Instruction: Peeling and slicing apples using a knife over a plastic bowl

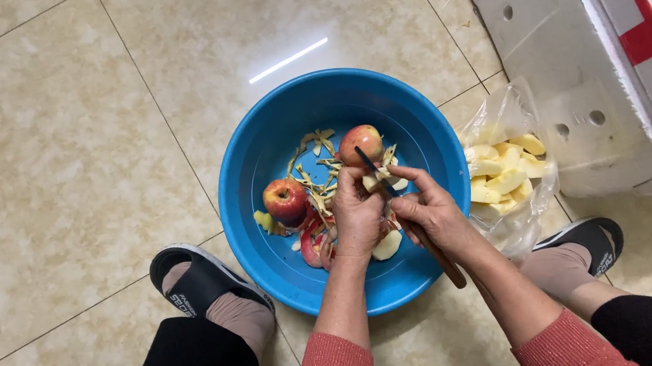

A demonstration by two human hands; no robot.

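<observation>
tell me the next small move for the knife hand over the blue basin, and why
Probably draw the knife in the right hand a little further along the apple piece gripped by the left hand. The blade already lies against it, and peel strips are collecting in the blue basin below, where two apples still carry red skin.

Clear, crumpled plastic bag (509, 166) of pale yellow peeled apple pieces sits on the tiled floor, touching the blue basin's right rim. Just right of it, at the floor's upper right corner, a white foam box (573, 57), holes in its side, red tape strip along the top.
</observation>
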